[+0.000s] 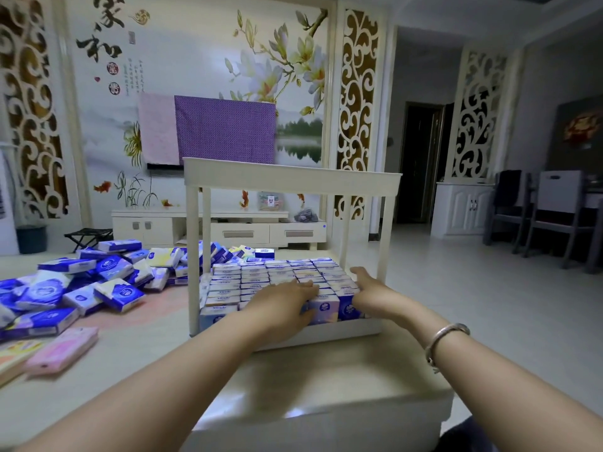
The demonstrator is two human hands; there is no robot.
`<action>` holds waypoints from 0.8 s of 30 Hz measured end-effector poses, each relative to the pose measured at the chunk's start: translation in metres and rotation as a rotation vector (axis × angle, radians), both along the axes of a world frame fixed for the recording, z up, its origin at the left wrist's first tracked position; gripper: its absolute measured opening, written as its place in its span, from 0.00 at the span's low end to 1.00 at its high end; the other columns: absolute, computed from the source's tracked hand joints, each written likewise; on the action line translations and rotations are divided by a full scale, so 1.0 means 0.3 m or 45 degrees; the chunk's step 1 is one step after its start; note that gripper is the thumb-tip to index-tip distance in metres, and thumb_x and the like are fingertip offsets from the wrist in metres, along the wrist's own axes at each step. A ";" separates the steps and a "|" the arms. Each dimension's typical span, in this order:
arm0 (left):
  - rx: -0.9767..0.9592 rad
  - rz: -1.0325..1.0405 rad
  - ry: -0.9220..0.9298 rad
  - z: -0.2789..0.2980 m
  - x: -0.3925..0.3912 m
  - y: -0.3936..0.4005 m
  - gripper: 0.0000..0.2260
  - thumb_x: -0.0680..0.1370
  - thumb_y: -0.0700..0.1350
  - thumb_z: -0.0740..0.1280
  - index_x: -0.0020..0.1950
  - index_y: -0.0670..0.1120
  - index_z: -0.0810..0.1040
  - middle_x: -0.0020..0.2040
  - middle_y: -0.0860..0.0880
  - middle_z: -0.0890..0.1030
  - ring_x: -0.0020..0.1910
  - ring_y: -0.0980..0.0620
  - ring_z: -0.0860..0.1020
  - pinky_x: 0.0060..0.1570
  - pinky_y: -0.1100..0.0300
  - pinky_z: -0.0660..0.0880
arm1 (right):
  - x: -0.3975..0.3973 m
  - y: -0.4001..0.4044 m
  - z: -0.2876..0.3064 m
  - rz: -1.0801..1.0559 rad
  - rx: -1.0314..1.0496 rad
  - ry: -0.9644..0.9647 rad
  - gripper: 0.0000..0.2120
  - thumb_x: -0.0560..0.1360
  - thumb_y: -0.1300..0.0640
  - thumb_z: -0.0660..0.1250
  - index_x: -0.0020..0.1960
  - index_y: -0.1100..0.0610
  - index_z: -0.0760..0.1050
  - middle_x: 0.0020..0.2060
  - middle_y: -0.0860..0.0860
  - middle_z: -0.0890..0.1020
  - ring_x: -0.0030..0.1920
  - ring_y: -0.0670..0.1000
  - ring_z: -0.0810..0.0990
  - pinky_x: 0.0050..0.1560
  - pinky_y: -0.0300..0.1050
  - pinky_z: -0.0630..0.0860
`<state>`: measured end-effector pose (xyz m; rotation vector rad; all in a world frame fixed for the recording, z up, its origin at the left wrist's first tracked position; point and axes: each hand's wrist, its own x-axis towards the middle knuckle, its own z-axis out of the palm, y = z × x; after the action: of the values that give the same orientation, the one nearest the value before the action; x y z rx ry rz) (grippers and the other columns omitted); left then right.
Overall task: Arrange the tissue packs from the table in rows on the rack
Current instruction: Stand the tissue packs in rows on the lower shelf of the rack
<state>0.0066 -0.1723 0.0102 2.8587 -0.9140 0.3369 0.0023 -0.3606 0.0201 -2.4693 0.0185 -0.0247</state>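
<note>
A cream rack (290,177) stands on the table (326,380). Its lower shelf holds several rows of upright blue-and-white tissue packs (261,278). My left hand (280,303) lies on the front rows, its fingers stretched over the pack tops and its thumb against the face of a front pack (323,309). My right hand (368,288) rests with straight fingers on the packs at the shelf's right side, beside a blue front pack (347,308). A loose heap of tissue packs (98,278) covers the table to the left.
Pink and yellow packs (62,350) lie at the table's near left edge. The rack's thin posts (192,256) frame the shelf. The top shelf is at eye height. Behind are a TV cabinet (228,230) and chairs (548,216) at the right.
</note>
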 end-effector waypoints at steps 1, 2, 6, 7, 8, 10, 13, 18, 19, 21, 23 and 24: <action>0.008 -0.001 0.003 0.000 -0.002 0.004 0.17 0.80 0.50 0.58 0.67 0.47 0.70 0.73 0.52 0.68 0.70 0.49 0.67 0.65 0.51 0.69 | 0.002 -0.005 -0.002 -0.036 0.054 -0.001 0.33 0.75 0.65 0.57 0.76 0.54 0.48 0.59 0.55 0.77 0.53 0.54 0.78 0.48 0.47 0.77; 0.012 -0.001 0.002 0.000 -0.003 0.007 0.17 0.80 0.50 0.58 0.66 0.46 0.71 0.71 0.51 0.69 0.69 0.49 0.67 0.64 0.51 0.69 | 0.000 -0.008 -0.005 -0.057 0.069 0.000 0.34 0.75 0.64 0.57 0.77 0.54 0.46 0.59 0.54 0.77 0.53 0.54 0.79 0.50 0.48 0.77; -0.079 0.012 -0.011 0.014 -0.002 0.032 0.19 0.79 0.49 0.59 0.70 0.50 0.69 0.72 0.51 0.70 0.69 0.49 0.69 0.65 0.55 0.68 | -0.043 0.021 0.010 -0.052 -0.044 -0.116 0.32 0.75 0.65 0.57 0.76 0.55 0.49 0.51 0.51 0.76 0.45 0.49 0.77 0.37 0.41 0.75; -0.123 0.013 -0.029 0.021 -0.006 0.043 0.20 0.80 0.50 0.59 0.72 0.51 0.67 0.73 0.53 0.68 0.71 0.51 0.67 0.67 0.57 0.66 | -0.063 0.033 0.022 -0.033 -0.101 -0.204 0.30 0.75 0.66 0.58 0.75 0.55 0.52 0.53 0.52 0.75 0.45 0.49 0.76 0.36 0.40 0.74; -0.166 0.011 -0.062 0.028 -0.013 0.057 0.21 0.80 0.51 0.59 0.74 0.52 0.66 0.74 0.55 0.66 0.71 0.53 0.66 0.68 0.59 0.65 | -0.087 0.047 0.038 -0.002 -0.171 -0.299 0.28 0.75 0.65 0.59 0.73 0.56 0.56 0.58 0.53 0.74 0.48 0.50 0.76 0.38 0.40 0.75; -0.246 -0.005 -0.148 0.046 -0.045 0.096 0.20 0.80 0.51 0.59 0.73 0.53 0.67 0.73 0.56 0.68 0.70 0.55 0.68 0.66 0.61 0.67 | -0.132 0.081 0.062 0.084 -0.331 -0.497 0.25 0.75 0.64 0.59 0.71 0.55 0.61 0.66 0.53 0.71 0.59 0.52 0.73 0.52 0.44 0.75; -0.343 -0.024 -0.258 0.059 -0.116 0.194 0.16 0.80 0.48 0.60 0.68 0.52 0.73 0.67 0.57 0.74 0.66 0.55 0.72 0.62 0.60 0.69 | -0.177 0.163 0.080 0.245 -0.421 -0.719 0.21 0.73 0.66 0.58 0.65 0.55 0.69 0.63 0.52 0.72 0.63 0.52 0.70 0.59 0.46 0.71; -0.574 0.072 -0.413 0.028 -0.212 0.446 0.09 0.78 0.41 0.62 0.53 0.52 0.80 0.50 0.58 0.80 0.51 0.57 0.77 0.49 0.57 0.74 | -0.213 0.409 0.084 0.520 -0.293 -0.884 0.16 0.73 0.66 0.57 0.56 0.53 0.74 0.53 0.47 0.78 0.52 0.47 0.75 0.51 0.47 0.75; -0.613 0.124 -0.433 0.016 -0.223 0.504 0.10 0.77 0.40 0.62 0.50 0.52 0.80 0.47 0.59 0.80 0.49 0.58 0.76 0.47 0.58 0.74 | -0.211 0.472 0.080 0.579 -0.265 -0.899 0.16 0.73 0.66 0.57 0.55 0.53 0.74 0.51 0.45 0.78 0.50 0.46 0.75 0.50 0.41 0.74; -0.695 0.242 -0.454 -0.007 -0.228 0.620 0.11 0.74 0.39 0.60 0.45 0.52 0.80 0.43 0.58 0.79 0.45 0.58 0.76 0.44 0.58 0.74 | -0.199 0.605 0.064 0.699 -0.194 -0.908 0.16 0.73 0.67 0.56 0.55 0.54 0.75 0.49 0.45 0.77 0.48 0.44 0.74 0.46 0.31 0.69; -0.779 0.424 -0.448 -0.031 -0.212 0.746 0.10 0.73 0.39 0.61 0.42 0.53 0.79 0.41 0.57 0.80 0.43 0.57 0.76 0.43 0.57 0.74 | -0.167 0.750 0.035 0.826 -0.161 -0.894 0.17 0.72 0.67 0.56 0.55 0.55 0.74 0.52 0.47 0.78 0.50 0.45 0.74 0.49 0.33 0.69; -0.807 0.522 -0.442 -0.037 -0.201 0.797 0.10 0.73 0.38 0.62 0.41 0.53 0.78 0.42 0.56 0.80 0.43 0.56 0.76 0.44 0.56 0.74 | -0.144 0.810 0.019 0.866 -0.152 -0.880 0.17 0.72 0.67 0.56 0.56 0.55 0.74 0.53 0.48 0.79 0.53 0.46 0.75 0.52 0.37 0.70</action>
<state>-0.0537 0.0670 -0.0008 2.3869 -0.1725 0.9856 -0.0410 -0.1176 0.0258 -2.3281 -1.1264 -0.5864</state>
